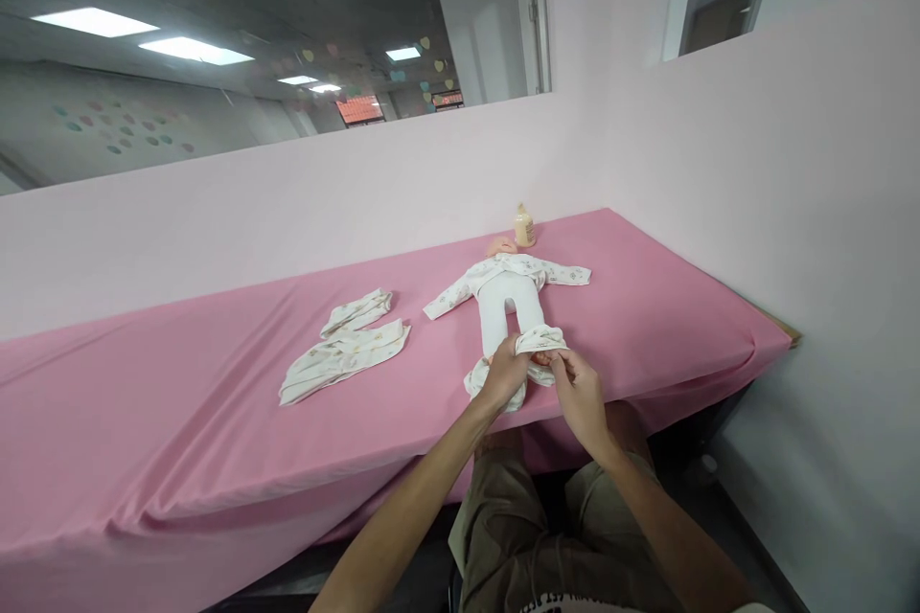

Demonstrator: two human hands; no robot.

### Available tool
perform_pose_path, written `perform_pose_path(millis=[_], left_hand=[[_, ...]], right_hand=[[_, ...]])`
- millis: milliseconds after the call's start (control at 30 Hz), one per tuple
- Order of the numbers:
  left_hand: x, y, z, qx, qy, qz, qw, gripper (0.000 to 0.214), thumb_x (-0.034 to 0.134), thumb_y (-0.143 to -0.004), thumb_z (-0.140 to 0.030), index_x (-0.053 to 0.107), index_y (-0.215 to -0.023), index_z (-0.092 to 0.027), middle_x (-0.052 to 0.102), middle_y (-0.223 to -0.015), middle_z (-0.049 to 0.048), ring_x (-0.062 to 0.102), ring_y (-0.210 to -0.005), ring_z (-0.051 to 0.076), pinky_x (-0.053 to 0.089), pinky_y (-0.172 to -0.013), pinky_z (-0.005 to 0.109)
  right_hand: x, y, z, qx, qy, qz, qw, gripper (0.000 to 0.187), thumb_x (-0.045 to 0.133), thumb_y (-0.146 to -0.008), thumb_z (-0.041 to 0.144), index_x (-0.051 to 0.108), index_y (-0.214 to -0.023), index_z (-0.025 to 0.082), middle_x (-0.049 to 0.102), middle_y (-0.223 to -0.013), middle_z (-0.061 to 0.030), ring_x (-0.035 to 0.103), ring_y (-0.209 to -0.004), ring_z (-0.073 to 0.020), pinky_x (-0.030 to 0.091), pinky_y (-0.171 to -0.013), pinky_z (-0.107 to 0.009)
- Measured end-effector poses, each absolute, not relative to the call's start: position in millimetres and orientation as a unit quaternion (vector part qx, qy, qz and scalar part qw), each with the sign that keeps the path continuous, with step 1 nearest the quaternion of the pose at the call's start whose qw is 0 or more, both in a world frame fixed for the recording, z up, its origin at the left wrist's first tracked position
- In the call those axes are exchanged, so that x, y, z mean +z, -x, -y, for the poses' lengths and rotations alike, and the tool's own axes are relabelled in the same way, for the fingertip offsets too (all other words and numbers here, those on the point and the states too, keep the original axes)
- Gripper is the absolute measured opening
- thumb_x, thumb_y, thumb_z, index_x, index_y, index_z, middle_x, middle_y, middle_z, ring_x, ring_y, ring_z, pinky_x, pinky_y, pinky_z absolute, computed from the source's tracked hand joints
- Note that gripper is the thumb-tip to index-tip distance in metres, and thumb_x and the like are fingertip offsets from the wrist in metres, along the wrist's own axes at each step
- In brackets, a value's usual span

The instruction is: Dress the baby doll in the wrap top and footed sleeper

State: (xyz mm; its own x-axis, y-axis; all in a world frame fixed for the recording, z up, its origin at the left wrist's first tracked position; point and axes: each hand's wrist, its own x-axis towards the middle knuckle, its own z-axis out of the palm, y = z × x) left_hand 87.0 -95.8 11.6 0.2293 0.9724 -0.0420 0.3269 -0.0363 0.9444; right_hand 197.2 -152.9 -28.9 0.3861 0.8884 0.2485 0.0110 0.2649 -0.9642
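A baby doll (507, 292) lies on its back on the pink table (216, 383), head pointing away, dressed in a white printed top. Patterned baby trousers (538, 342) are bunched around its feet at the table's near edge. My left hand (505, 372) is closed on the left side of the trousers' fabric. My right hand (575, 383) pinches the right side of the same bunched fabric. The doll's feet are hidden under the cloth and my hands.
A second printed baby garment (349, 348) lies crumpled on the cloth to the left of the doll. A small beige bottle (524, 226) stands behind the doll's head by the pink partition wall (754, 172). My knees are under the table edge.
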Motion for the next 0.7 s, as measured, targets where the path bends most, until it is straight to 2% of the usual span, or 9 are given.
perform_pose_path(millis=[200, 433, 567, 633, 700], left_hand=[[13.0, -84.9, 95.3, 0.346, -0.614, -0.529, 0.473, 0.012, 0.057, -0.079, -0.021, 0.059, -0.089, -0.017, 0.067, -0.089, 0.0054, 0.061, -0.085, 0.019, 0.045, -0.073, 0.028], [13.6, -86.7, 95.8, 0.394, -0.568, -0.512, 0.510, 0.021, 0.061, -0.071, -0.018, 0.063, -0.092, -0.015, 0.067, -0.086, 0.0045, 0.059, -0.078, 0.017, 0.043, -0.068, 0.026], [11.7, -89.9, 93.6, 0.420, -0.546, -0.511, 0.514, 0.021, 0.057, -0.070, -0.013, 0.064, -0.090, -0.013, 0.066, -0.083, 0.0049, 0.058, -0.072, 0.015, 0.043, -0.064, 0.025], [10.9, -90.6, 93.5, 0.420, -0.552, -0.522, 0.497, 0.019, 0.056, -0.070, -0.012, 0.063, -0.088, -0.013, 0.066, -0.081, 0.0049, 0.058, -0.071, 0.015, 0.043, -0.063, 0.025], [11.4, -90.5, 94.5, 0.411, -0.565, -0.526, 0.485, 0.017, 0.056, -0.071, -0.012, 0.062, -0.086, -0.014, 0.065, -0.081, 0.0052, 0.058, -0.072, 0.016, 0.043, -0.063, 0.025]], right_hand=[[-46.9, -197.1, 145.8, 0.190, 0.524, 0.469, 0.685, 0.012, 0.059, -0.085, 0.029, 0.070, -0.089, 0.028, 0.066, -0.087, -0.0021, 0.056, -0.080, -0.0199, 0.042, -0.077, -0.032], [-57.4, -202.1, 138.3, 0.021, 0.561, 0.559, 0.611, 0.020, 0.056, -0.088, 0.026, 0.068, -0.103, 0.024, 0.068, -0.102, -0.0060, 0.051, -0.100, -0.0244, 0.038, -0.095, -0.043], [-66.6, -208.7, 133.0, 0.067, 0.525, 0.602, 0.598, 0.021, 0.053, -0.089, 0.028, 0.062, -0.107, 0.022, 0.062, -0.110, -0.0082, 0.054, -0.102, -0.0224, 0.044, -0.091, -0.040], [-73.1, -211.6, 128.8, 0.135, 0.531, 0.577, 0.606, 0.019, 0.058, -0.086, 0.033, 0.058, -0.101, 0.021, 0.059, -0.107, -0.0080, 0.056, -0.098, -0.0221, 0.047, -0.087, -0.039], [-78.8, -215.2, 122.3, 0.214, 0.541, 0.529, 0.617, 0.028, 0.064, -0.080, 0.039, 0.053, -0.098, 0.020, 0.058, -0.100, -0.0065, 0.057, -0.091, -0.0219, 0.049, -0.081, -0.039]])
